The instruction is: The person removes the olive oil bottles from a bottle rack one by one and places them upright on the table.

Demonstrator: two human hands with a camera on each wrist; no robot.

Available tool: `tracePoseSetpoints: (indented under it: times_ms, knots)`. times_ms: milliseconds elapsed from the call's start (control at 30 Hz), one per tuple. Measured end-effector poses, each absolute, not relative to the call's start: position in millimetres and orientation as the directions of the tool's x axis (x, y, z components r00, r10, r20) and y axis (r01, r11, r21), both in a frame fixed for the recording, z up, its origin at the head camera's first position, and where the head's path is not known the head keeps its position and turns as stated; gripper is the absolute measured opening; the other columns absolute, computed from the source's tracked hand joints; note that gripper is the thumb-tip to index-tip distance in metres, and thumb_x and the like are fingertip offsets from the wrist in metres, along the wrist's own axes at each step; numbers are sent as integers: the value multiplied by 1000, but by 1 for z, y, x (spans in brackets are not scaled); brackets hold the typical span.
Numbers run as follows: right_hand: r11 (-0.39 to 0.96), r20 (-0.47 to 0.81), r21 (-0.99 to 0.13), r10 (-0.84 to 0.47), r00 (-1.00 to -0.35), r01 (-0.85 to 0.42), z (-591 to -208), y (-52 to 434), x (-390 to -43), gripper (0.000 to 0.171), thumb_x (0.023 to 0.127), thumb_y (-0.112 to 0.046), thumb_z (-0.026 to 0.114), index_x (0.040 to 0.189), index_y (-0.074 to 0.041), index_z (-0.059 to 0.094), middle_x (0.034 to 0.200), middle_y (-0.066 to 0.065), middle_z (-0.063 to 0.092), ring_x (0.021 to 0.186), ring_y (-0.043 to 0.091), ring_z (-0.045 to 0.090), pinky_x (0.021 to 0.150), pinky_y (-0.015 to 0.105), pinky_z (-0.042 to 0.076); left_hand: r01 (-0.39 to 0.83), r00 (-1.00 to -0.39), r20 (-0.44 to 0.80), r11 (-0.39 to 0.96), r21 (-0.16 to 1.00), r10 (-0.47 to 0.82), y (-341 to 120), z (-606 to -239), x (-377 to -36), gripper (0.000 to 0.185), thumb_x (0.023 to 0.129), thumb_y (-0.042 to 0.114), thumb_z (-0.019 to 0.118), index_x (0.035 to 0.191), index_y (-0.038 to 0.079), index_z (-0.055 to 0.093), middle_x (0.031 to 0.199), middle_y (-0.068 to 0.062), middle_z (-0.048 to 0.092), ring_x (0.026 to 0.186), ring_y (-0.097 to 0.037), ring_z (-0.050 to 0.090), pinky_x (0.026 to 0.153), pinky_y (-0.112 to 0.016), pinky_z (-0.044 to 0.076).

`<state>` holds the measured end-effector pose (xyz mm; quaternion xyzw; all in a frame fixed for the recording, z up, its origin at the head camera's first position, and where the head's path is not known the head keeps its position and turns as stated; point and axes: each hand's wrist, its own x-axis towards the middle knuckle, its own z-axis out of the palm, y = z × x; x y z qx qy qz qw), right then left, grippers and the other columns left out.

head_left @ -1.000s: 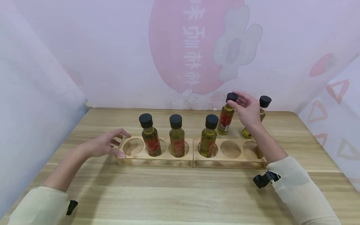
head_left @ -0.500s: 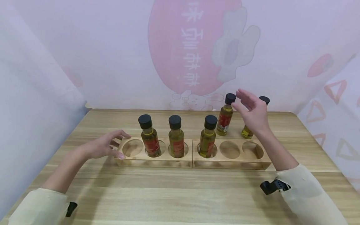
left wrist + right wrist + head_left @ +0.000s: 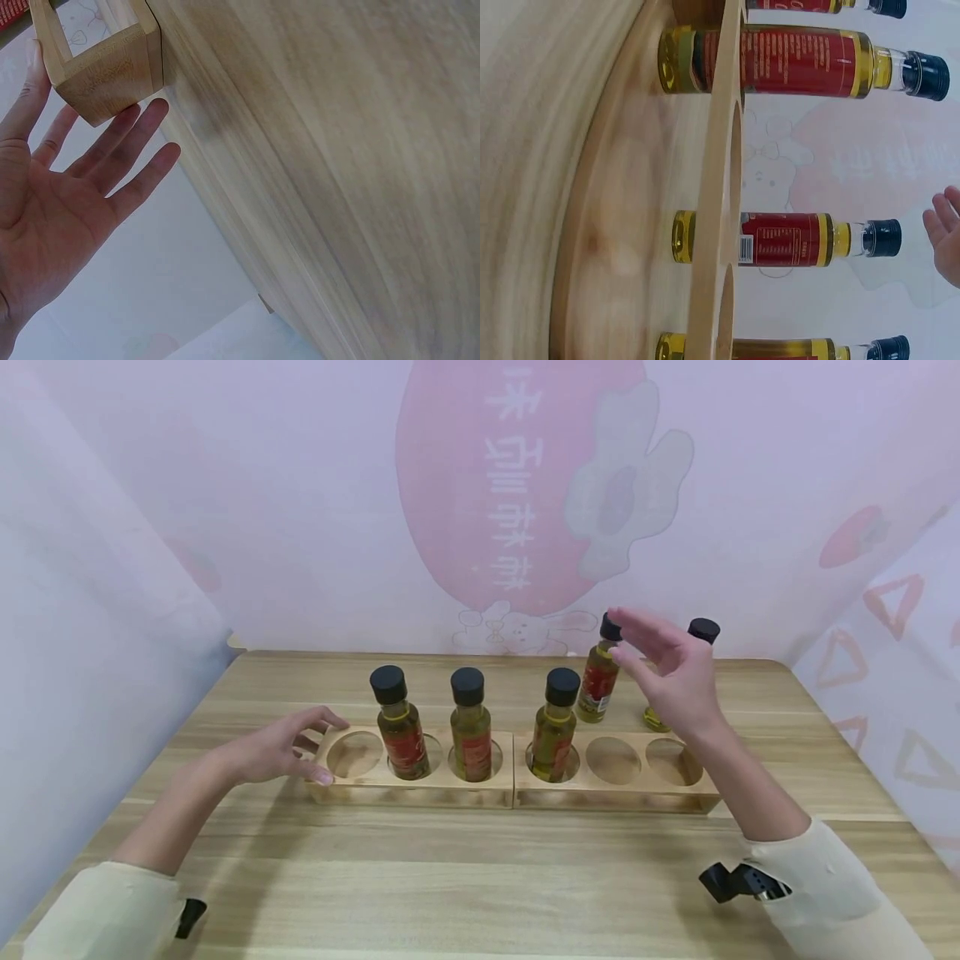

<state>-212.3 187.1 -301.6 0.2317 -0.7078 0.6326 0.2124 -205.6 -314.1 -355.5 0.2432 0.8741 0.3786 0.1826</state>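
Change: the right hand [image 3: 671,672], which pinched the cap of the rear oil bottle [image 3: 598,670] a second ago, has let go and drawn back toward the person; the bottle stands where it was, and the left hand has not shifted.
Table [image 3: 465,885]: pale wood-grain top carrying everything named below.
Rack [image 3: 517,781]: two wooden three-hole blocks set end to end; holes two, three and four from the left hold oil bottles, while the far-left hole and the two right holes are vacant.
Racked bottles: three upright, black-capped, with red labels; the middle one [image 3: 471,724] sits beside the seam between the blocks.
Rear oil bottle: upright on the table behind the right block, just left of the raised fingertips and apart from them; the right wrist view [image 3: 780,238] shows a clear gap between its cap and the fingers.
Second loose bottle [image 3: 701,635]: behind the right hand, mostly hidden by it.
Right hand: lifted, fingers spread and relaxed, gripping nothing.
Left hand [image 3: 281,747]: fingers straight and slightly splayed against the rack's left end [image 3: 105,71], steadying it.
Technique (judgement): grip the rear bottle round its neck, lift it straight up over the racked caps, and lower it plumb into a vacant hole while the left hand braces the rack.
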Motion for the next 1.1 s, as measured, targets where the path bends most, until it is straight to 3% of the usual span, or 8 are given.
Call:
tracePoseSetpoints:
  times_ms: [267, 733, 1100]
  knots:
    - [-24, 627, -772, -187, -756, -635, -311, 182, -206, 40, 89, 21, 62, 129, 18, 60, 129, 8, 72, 122, 15, 67, 106, 29, 52, 281, -817, -142, 602, 747, 558, -315, -355, -205, 66, 85, 13, 87, 136, -2, 48, 142, -33, 46, 122, -56, 55, 101, -68, 49]
    - [-31, 609, -774, -313, -729, -633, -318, 173, -198, 39, 90, 19, 62, 129, 15, 62, 130, 11, 71, 121, 17, 67, 103, 28, 54, 271, -818, -151, 604, 750, 555, -313, -354, -205, 68, 85, 12, 86, 139, -1, 46, 139, -36, 48, 121, -57, 56, 97, -66, 52]
    - [-122, 622, -766, -387, -680, -632, -322, 167, -198, 41, 89, 21, 63, 130, 19, 58, 131, 11, 71, 117, 17, 70, 100, 28, 56, 276, -817, -151, 607, 745, 557, -313, -354, -205, 75, 86, 10, 85, 145, -3, 41, 142, -37, 45, 121, -57, 56, 99, -67, 51]
